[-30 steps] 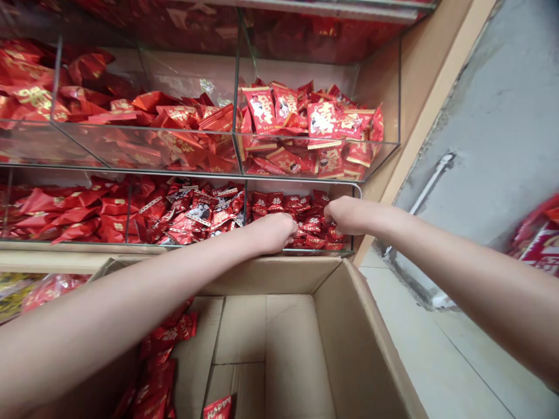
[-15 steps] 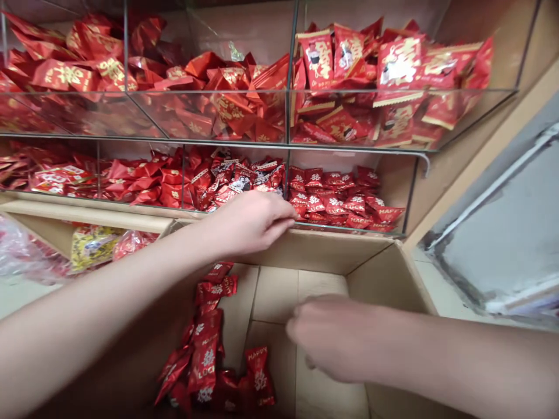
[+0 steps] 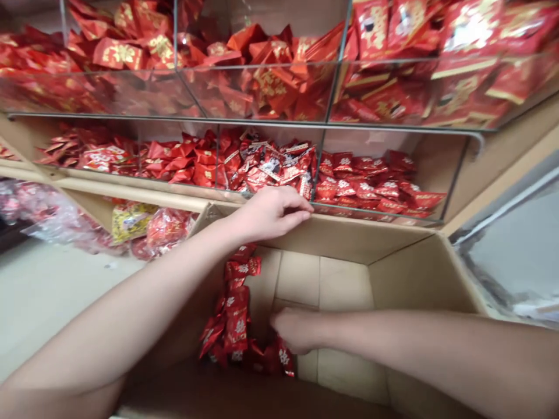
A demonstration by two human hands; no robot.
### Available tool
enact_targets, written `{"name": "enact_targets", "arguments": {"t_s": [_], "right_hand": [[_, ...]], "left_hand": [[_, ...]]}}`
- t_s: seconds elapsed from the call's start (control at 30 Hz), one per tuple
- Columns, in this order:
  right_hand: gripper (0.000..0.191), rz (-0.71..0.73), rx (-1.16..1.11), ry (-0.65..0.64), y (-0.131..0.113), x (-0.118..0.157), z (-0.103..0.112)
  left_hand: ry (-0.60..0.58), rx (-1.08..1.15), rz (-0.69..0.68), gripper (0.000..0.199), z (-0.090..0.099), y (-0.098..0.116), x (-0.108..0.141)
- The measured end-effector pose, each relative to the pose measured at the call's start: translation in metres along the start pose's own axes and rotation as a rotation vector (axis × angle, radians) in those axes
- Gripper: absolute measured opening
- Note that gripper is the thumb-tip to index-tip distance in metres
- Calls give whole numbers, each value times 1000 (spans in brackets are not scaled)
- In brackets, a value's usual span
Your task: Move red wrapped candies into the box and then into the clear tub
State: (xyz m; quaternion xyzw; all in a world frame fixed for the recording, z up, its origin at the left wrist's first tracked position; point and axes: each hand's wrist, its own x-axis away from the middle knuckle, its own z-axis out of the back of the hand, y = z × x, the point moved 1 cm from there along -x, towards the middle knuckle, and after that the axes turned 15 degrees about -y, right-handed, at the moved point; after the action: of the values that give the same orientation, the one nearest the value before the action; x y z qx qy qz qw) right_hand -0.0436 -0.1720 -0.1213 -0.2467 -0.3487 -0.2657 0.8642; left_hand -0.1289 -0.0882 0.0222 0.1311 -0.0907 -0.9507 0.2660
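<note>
My left hand [image 3: 279,214] rests over the far rim of a cardboard box [image 3: 406,244], its fingers bent against the clear front of the lower shelf. What its fingertips hold, if anything, is hidden. Down inside the box, my right hand [image 3: 294,330] has its fingers curled at the top of a red wrapped packet [image 3: 285,356]. More red packets [image 3: 236,320] marked "LUCK" lie in a heap along the left part of the box floor.
Clear-fronted shelf bins with red packets [image 3: 271,81] stand behind the box, above smaller packets [image 3: 362,183]. Yellow [image 3: 131,221] and red bags [image 3: 168,230] lie at left below the shelf. A grey panel [image 3: 519,250] is at right.
My right hand has moved left and down onto the packet beside the heap. My left hand stays near the box rim. The view has shifted to the left.
</note>
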Motion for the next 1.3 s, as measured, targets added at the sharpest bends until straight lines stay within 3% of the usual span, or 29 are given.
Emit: {"name": "enact_targets", "arguments": {"t_s": [0.1, 0.17, 0.3, 0.4, 0.57, 0.67, 0.77, 0.87, 1.03, 1.1, 1.17, 1.3], "right_hand": [[19, 15, -5, 101, -3, 18, 23], [16, 21, -3, 236, 1, 40, 43], [13, 94, -253, 731, 29, 95, 78], [9, 141, -473, 973, 49, 125, 89], [15, 206, -580, 1112, 62, 141, 92], [20, 248, -608, 1151, 64, 145, 92], [10, 237, -522, 1148, 62, 150, 93], [8, 94, -305, 1132, 63, 159, 95], [12, -254, 50, 1367, 98, 203, 82], [13, -457, 117, 1408, 123, 222, 73], [15, -617, 139, 1371, 146, 233, 64], [19, -707, 184, 1284, 168, 232, 55]], "left_hand": [[-14, 129, 43, 17, -2, -1, 1], [1, 357, 93, 18, 0, -1, 2], [-12, 940, 173, 34, 6, 2, 5], [-8, 1103, 173, 46, 8, 6, 6], [-132, 1114, 139, 49, 3, 13, 3], [-100, 1130, 110, 48, 2, 18, 1], [-54, 1053, 116, 62, 2, 19, 1], [-65, 897, 124, 62, 1, 17, 1], [72, 438, 159, 37, 14, 7, -14], [59, 199, 193, 27, 19, 4, -33], [-8, 58, 179, 24, 19, 2, -59], [-75, -152, 72, 23, 0, 4, -117]]}}
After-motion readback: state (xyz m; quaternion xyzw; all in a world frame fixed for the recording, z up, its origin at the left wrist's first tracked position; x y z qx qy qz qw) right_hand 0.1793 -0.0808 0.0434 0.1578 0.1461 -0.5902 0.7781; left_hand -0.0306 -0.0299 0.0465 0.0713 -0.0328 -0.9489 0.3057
